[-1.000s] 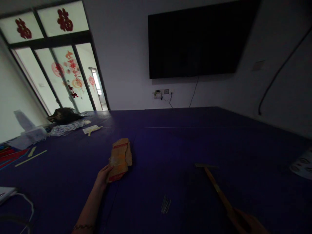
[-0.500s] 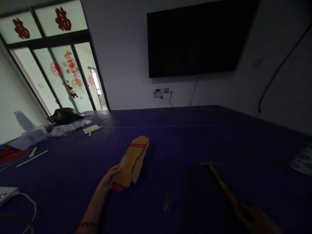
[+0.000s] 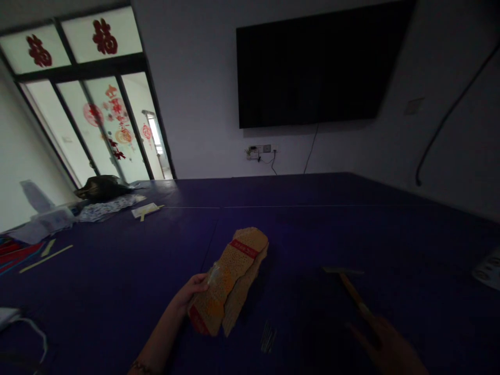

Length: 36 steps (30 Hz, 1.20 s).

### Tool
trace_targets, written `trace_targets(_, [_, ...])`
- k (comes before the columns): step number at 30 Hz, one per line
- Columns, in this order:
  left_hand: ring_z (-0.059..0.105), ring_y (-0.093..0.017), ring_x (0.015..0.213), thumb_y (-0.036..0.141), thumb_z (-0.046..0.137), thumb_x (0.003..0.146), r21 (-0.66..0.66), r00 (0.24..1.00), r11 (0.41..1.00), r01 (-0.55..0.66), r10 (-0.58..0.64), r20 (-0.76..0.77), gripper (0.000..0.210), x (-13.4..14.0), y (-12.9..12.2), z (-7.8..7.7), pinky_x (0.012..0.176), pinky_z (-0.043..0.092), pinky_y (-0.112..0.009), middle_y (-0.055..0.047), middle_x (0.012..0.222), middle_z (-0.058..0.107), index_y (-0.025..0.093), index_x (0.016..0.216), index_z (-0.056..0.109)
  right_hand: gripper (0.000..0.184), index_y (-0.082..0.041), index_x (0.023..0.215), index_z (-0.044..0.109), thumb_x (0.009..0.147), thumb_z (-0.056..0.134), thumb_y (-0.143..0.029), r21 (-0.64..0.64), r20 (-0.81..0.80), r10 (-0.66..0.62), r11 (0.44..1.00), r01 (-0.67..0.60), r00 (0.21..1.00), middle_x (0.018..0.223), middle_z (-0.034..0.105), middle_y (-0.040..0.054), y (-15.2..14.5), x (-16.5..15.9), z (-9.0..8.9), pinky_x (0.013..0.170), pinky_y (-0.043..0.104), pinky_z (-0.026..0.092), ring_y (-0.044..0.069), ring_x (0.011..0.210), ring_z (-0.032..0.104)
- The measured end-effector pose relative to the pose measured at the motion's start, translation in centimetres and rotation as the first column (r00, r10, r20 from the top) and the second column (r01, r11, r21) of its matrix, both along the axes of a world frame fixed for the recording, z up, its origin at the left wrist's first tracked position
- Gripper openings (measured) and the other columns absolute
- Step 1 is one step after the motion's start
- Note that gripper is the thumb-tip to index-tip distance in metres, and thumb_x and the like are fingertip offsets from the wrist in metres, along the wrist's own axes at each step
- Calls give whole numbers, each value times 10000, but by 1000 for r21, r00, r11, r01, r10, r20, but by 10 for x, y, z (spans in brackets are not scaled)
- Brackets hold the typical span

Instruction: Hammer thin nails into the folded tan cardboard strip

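My left hand [image 3: 193,291] grips the near-left edge of a torn, folded piece of cardboard [image 3: 230,281] with red bands and orange patches. The cardboard is tilted over the purple table. At lower right, dim and slightly blurred, my right hand [image 3: 390,341] is closed around the wooden handle of a hammer [image 3: 353,294], one digit sticking out to the left. The narrow metal head points away from me, and the handle's lower end is hidden by the hand. Between the hands lies a small bunch of thin metal nails [image 3: 268,337] on the table.
A purple table [image 3: 156,260] spreads out ahead. On its left are red and blue strips [image 3: 19,255], pale yellow strips [image 3: 47,259], papers [image 3: 105,207], a dark bag [image 3: 102,188] and a white cable [image 3: 39,333]. A patterned item [image 3: 488,268] sits at far right.
The cardboard has moved right and nearer to me with my left hand, towards the nails. My right hand sits further up the hammer's handle, and one digit now sticks out.
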<state>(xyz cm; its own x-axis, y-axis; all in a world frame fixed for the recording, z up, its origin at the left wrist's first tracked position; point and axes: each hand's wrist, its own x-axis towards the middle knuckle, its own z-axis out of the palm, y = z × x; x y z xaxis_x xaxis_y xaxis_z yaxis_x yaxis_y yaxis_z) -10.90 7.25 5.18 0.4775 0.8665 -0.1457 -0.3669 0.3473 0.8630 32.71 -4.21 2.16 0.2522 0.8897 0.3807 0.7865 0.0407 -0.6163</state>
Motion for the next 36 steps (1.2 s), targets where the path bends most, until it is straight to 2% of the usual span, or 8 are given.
trace_targets(2, [672, -197, 712, 177, 768, 532, 8, 999, 999, 33, -33, -10, 373, 15, 11, -3, 737, 493, -284, -76, 834, 724, 115, 894, 701, 416, -231, 995, 662, 638, 647, -445, -53, -347, 123, 987, -150, 930, 1074, 677, 128, 28, -47, 12, 892, 466, 453, 316, 1010, 608])
trace_targets(4, [668, -188, 693, 173, 769, 526, 6, 998, 998, 58, -58, -33, 359, 33, 25, -6, 733, 485, -278, -64, 810, 725, 123, 875, 707, 557, -245, 1062, 620, 536, 765, -360, 3, -804, 238, 918, -396, 545, 1162, 638, 113, 59, -92, 22, 907, 447, 447, 306, 1076, 574])
trace_targets(6, [663, -183, 669, 176, 773, 520, 5, 995, 997, 82, -81, -54, 329, 51, 38, -10, 721, 480, -275, -59, 788, 725, 124, 840, 714, 588, -246, 988, 646, 434, 840, -266, 166, -973, 223, 856, -490, 60, 1147, 652, 86, 88, -125, 29, 940, 423, 417, 293, 1087, 567])
trace_targets(8, [663, -188, 665, 188, 772, 528, 7, 993, 995, 98, -97, -66, 308, 64, 48, -14, 714, 478, -277, -70, 786, 725, 112, 821, 717, 516, -221, 926, 669, 454, 836, -347, 193, -980, 194, 835, -516, -53, 1010, 710, 85, 110, -141, 30, 904, 440, 436, 289, 979, 627])
trace_targets(15, [668, -215, 770, 192, 773, 556, 10, 995, 996, 86, -86, -48, 385, 67, 59, -20, 798, 463, -306, -96, 872, 720, 119, 927, 700, 370, -189, 837, 691, 505, 829, -273, 172, -981, 105, 864, -474, -166, 895, 741, 68, 130, -139, 0, 849, 418, 471, 259, 860, 670])
trace_targets(23, [611, -232, 994, 171, 736, 616, 0, 979, 991, -131, 130, 155, 424, 62, 63, -20, 901, 423, -310, -99, 1071, 660, 159, 1030, 645, 340, -218, 874, 683, 558, 807, -236, 169, -970, 99, 933, -316, -224, 876, 743, 13, 133, -141, -13, 799, 336, 515, 209, 866, 674])
trace_targets(31, [610, -229, 999, 265, 728, 646, 7, 933, 995, -96, 88, 348, 182, 78, 61, -31, 963, 403, -331, -36, 896, 696, 170, 771, 637, 407, -271, 971, 646, 592, 795, -278, 223, -946, 150, 945, -240, -287, 924, 734, -21, 142, -136, -16, 794, 334, 535, 192, 898, 665])
trace_targets(36, [580, -243, 1072, 245, 735, 650, 11, 922, 1000, -22, 16, 388, 341, 78, 56, -34, 996, 382, -354, -58, 1054, 669, 173, 963, 623, 389, -285, 984, 642, 620, 778, -299, 239, -944, 160, 934, -264, -289, 995, 719, -32, 142, -140, -15, 832, 326, 516, 186, 952, 646])
